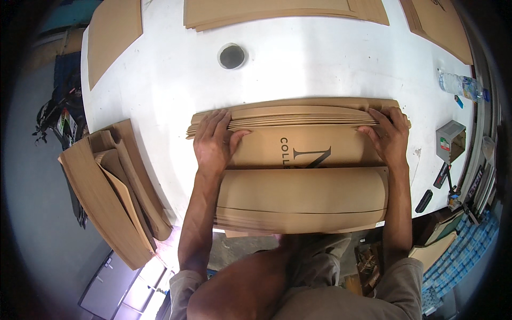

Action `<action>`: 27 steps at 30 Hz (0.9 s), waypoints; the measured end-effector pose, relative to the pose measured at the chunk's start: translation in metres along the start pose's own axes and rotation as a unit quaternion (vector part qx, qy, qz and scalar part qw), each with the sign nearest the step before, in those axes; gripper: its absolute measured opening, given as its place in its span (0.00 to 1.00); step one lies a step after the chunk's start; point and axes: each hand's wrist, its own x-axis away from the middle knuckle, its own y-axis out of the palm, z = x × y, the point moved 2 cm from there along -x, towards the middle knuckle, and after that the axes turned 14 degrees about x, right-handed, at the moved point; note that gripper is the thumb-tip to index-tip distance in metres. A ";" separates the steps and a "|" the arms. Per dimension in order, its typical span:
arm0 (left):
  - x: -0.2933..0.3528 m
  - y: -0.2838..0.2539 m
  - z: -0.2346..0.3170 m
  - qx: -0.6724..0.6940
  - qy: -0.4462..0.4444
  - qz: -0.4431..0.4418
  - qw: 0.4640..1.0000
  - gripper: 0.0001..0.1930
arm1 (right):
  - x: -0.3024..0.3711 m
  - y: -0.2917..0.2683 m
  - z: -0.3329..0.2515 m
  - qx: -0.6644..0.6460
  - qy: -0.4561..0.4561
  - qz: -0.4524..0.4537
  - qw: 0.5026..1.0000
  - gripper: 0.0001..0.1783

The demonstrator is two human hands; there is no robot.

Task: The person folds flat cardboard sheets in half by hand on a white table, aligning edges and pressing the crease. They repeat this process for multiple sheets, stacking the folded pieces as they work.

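Observation:
A stack of brown kraft cardboard sheets point(309, 118) lies across the near part of the white table, with its layered edges showing. My left hand point(216, 138) grips the stack's left end, fingers over the top and thumb on the near side. At the right end my right hand point(389, 133) holds it the same way. Between my forearms, a printed brown panel point(256, 146) with dark lettering slopes toward me. Closer still, a curved bundle of brown cardboard point(304, 189) bends down over the table's front edge. My fingertips are partly hidden behind the stack.
Folded cardboard bundles point(109, 186) sit at the table's left edge. Flat cardboard sheets lie in a left pile point(114, 37), a far pile point(288, 10) and a right pile point(440, 26). A round hole or disc point(232, 56), plastic bottle point(461, 85) and small grey box point(450, 141) are also there.

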 end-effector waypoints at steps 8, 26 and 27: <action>-0.002 -0.001 0.011 -0.018 -0.063 -0.027 0.997 0.22 | 0.000 0.005 0.009 -0.027 0.031 -0.093 0.995 0.28; -0.008 -0.006 -0.008 -0.018 0.027 -0.031 0.999 0.31 | -0.015 -0.009 -0.003 0.006 -0.039 0.000 0.999 0.27; -0.005 -0.005 -0.008 -0.011 0.008 -0.022 1.000 0.32 | -0.015 -0.006 -0.001 -0.016 -0.024 -0.015 0.999 0.27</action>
